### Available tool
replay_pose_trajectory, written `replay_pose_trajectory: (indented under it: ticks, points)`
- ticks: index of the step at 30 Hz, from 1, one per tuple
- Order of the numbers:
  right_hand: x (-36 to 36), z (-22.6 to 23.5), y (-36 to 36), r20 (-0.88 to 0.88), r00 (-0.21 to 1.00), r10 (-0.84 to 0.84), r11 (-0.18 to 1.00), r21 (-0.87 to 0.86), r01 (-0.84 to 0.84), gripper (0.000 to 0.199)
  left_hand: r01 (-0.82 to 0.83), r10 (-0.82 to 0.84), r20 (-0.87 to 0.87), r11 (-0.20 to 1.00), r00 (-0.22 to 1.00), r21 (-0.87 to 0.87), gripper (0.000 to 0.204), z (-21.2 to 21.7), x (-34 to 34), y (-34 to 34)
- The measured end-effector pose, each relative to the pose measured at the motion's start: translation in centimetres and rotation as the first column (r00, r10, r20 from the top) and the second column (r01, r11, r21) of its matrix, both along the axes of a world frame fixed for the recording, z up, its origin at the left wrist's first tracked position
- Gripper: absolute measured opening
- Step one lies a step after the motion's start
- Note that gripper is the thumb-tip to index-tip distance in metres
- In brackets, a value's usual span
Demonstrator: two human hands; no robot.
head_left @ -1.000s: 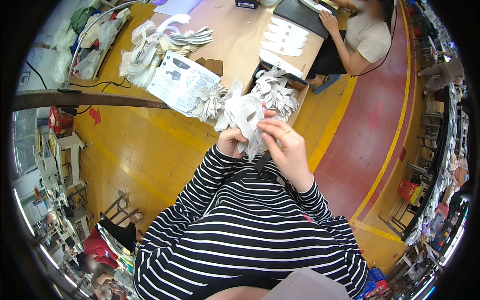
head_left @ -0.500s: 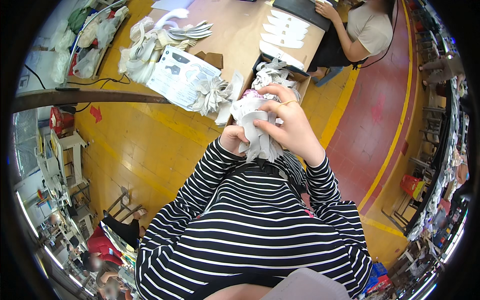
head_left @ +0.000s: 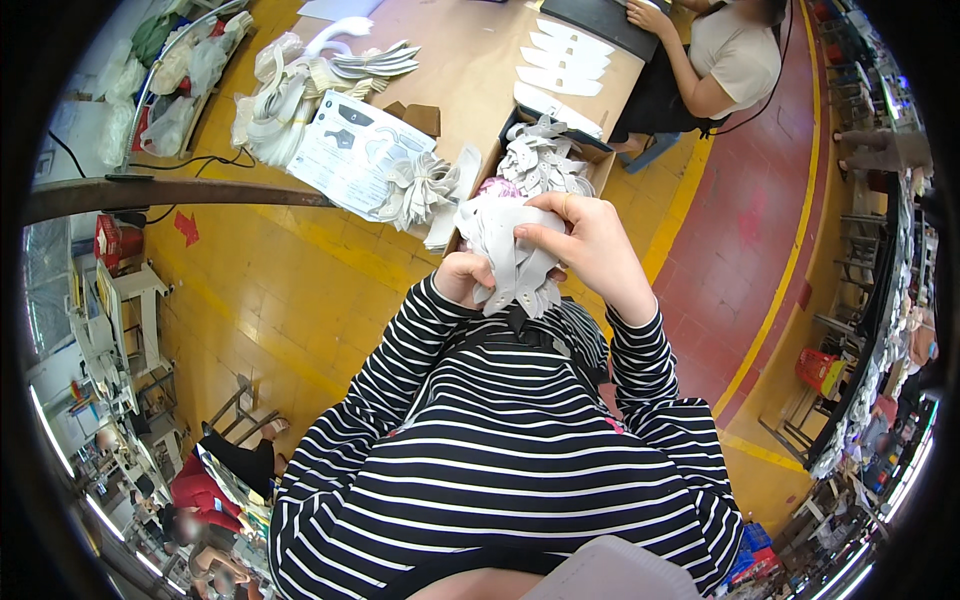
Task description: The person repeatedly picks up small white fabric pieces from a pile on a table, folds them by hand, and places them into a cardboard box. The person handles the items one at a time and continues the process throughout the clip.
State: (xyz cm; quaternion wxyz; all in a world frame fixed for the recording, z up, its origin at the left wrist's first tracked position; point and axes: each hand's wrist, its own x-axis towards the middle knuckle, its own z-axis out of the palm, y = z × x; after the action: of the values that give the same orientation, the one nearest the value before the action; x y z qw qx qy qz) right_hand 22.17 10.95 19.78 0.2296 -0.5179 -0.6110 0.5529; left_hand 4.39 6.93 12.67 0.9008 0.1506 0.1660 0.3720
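One open box (head_left: 603,167) holds pale pieces (head_left: 545,158) beyond the hand-held bunch (head_left: 507,248).

I count two bare hands, one left hand (head_left: 463,277) and one right hand (head_left: 592,245), and one thin gold ring (head_left: 565,206). There's one bunch of pale grey flat cut-out pieces (head_left: 505,245), overlapping too closely for me to number. One open brown cardboard box (head_left: 603,168) has one heap of similar pale pieces (head_left: 545,160), likewise past counting. On the one tan table (head_left: 455,85) I make out one fanned grey-white bundle (head_left: 416,190), one white printed sheet (head_left: 345,150), what look like four white notched shapes (head_left: 565,64), and one flat black board (head_left: 608,22). One co-worker in a cream top (head_left: 735,65) is beside it.
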Motion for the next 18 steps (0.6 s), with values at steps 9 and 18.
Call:
replay_pose_trajectory:
  ticks: [9, 18]
  points:
    - [0.3, -1.3, -0.2, -0.076, 0.995, -0.060, 0.998, 0.030, 0.063, 0.024, -0.008, 0.008, 0.014, 1.000, 1.000, 0.010, 0.075, -1.1, 0.3, -0.1]
    - [-0.1, -2.7, -0.3, -0.074, 0.991, -0.114, 0.912, 0.388, 0.134, 0.025, 0.010, 0.007, -0.178, 0.995, 0.984, 0.094, 0.026, -1.1, 1.3, -0.3]
